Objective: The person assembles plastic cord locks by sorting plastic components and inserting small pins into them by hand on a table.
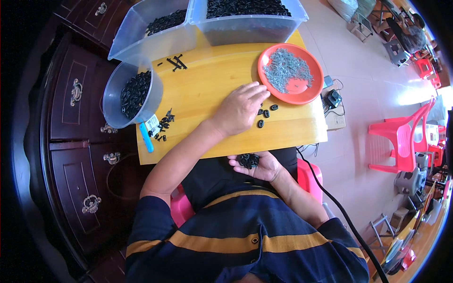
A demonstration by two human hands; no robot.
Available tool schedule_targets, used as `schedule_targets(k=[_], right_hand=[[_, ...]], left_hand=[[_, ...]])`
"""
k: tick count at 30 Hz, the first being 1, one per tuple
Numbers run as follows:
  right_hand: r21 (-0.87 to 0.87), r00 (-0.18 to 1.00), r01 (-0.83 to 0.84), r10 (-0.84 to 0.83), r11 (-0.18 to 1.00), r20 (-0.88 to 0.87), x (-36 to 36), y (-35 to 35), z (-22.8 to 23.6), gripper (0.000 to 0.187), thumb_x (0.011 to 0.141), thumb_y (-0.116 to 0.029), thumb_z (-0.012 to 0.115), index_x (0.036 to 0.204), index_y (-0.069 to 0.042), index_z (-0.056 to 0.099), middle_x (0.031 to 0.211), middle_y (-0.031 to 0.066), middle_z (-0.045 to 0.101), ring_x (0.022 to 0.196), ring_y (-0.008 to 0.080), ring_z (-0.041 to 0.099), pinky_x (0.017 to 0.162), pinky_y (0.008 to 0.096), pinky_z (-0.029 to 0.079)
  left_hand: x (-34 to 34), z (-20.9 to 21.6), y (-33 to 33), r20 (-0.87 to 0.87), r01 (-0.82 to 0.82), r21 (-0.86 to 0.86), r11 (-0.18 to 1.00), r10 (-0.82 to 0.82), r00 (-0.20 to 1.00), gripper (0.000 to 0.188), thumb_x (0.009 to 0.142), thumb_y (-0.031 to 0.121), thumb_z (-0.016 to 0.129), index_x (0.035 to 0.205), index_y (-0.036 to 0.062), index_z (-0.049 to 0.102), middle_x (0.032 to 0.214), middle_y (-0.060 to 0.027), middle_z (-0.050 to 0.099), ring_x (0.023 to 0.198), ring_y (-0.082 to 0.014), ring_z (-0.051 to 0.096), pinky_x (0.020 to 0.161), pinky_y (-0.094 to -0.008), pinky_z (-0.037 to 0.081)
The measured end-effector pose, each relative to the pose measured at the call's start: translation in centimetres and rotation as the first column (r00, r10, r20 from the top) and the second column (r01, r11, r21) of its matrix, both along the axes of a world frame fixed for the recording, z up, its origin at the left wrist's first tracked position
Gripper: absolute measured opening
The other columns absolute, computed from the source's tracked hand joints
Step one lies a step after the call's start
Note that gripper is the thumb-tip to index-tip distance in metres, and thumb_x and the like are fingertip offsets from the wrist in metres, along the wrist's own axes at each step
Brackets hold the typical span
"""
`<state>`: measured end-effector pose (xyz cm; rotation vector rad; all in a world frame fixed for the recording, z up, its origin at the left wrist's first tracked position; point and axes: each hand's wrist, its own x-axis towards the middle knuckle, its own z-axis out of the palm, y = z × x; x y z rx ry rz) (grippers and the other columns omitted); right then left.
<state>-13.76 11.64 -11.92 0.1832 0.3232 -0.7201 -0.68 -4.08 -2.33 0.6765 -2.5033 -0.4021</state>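
My left hand [239,108] is over the yellow table, back up, with fingers stretched to the right; its underside is hidden. By its fingertips lie several small black oval pieces [266,113], which seem to have holes in them. Below the table's front edge, my right hand [265,166] is turned palm up and cupped around a heap of small black pieces [248,161]. An orange-red plate [302,97] of thin silvery metal pieces [286,70] stands just beyond my left fingertips.
A round clear tub [111,101] of black parts stands at the left edge. Beside it are a blue-handled tool [146,137] and loose black bits [163,124]. Two clear bins [250,30] [127,41] stand at the back. Long black pieces [177,62] lie near them. Dark cabinets [71,141] flank the left.
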Motion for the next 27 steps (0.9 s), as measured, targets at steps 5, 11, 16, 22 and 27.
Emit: schedule_targets(k=[5, 11, 16, 22, 27], right_hand=[[0.018, 1.0, -0.015, 0.016, 1.0, -0.024, 0.1, 0.0, -0.1, 0.049, 0.108, -0.032, 0.041, 0.14, 0.004, 0.051, 0.129, 0.0249, 0.063, 0.116, 0.0368, 0.064, 0.101, 0.0471, 0.054], [0.012, 0.998, 0.016, -0.015, 1.0, -0.06, 0.0, 0.0, -0.2, 0.05, 0.108, -0.035, 0.043, 0.138, 0.003, 0.053, 0.127, 0.0245, 0.064, 0.116, 0.0377, 0.064, 0.101, 0.0484, 0.054], [-0.002, 0.999, 0.011, -0.011, 1.0, -0.037, 0.0, -0.1, -0.6, 0.051, 0.107, -0.038, 0.046, 0.137, 0.003, 0.054, 0.126, 0.0242, 0.065, 0.117, 0.0382, 0.064, 0.102, 0.0487, 0.053], [0.002, 0.998, 0.021, -0.021, 1.0, -0.059, 0.0, 0.0, -0.6, 0.055, 0.106, -0.042, 0.047, 0.136, 0.002, 0.054, 0.129, 0.0237, 0.063, 0.118, 0.0379, 0.063, 0.103, 0.0486, 0.053], [0.024, 1.0, 0.025, -0.025, 0.999, -0.003, -0.3, 0.0, -0.5, 0.049, 0.105, -0.038, 0.048, 0.139, -0.003, 0.054, 0.134, 0.0192, 0.062, 0.122, 0.0371, 0.062, 0.105, 0.0509, 0.051]], left_hand=[[0.1, -0.4, -1.0, 0.012, -0.124, 0.113, 0.986, 0.123, 0.992, 0.04, 0.095, 0.016, 0.062, 0.129, -0.0041, 0.06, 0.135, -0.0238, 0.059, 0.129, -0.0395, 0.054, 0.111, -0.0454, 0.043], [-1.0, -1.4, 0.5, 0.102, -0.088, -0.008, 0.996, 0.088, 0.991, 0.062, 0.095, 0.044, 0.062, 0.139, -0.0001, 0.055, 0.146, -0.0277, 0.047, 0.138, -0.0434, 0.043, 0.116, -0.0495, 0.034], [-2.0, -2.1, 2.1, 0.175, -0.066, 0.017, 0.998, 0.062, 0.983, 0.075, 0.094, 0.055, 0.059, 0.151, 0.008, 0.043, 0.154, -0.0277, 0.039, 0.145, -0.0439, 0.035, 0.121, -0.0504, 0.026], [-2.3, -2.6, 2.8, 0.222, 0.1, 0.032, 0.994, -0.105, 0.969, 0.083, 0.092, 0.056, 0.061, 0.151, 0.0017, 0.04, 0.159, -0.0246, 0.034, 0.15, -0.0395, 0.027, 0.124, -0.0491, 0.022], [-0.9, -1.7, 4.7, 0.213, 0.178, 0.085, 0.98, -0.193, 0.958, 0.083, 0.087, 0.045, 0.069, 0.147, -0.0051, 0.042, 0.157, -0.0221, 0.036, 0.151, -0.037, 0.027, 0.123, -0.0471, 0.025]])
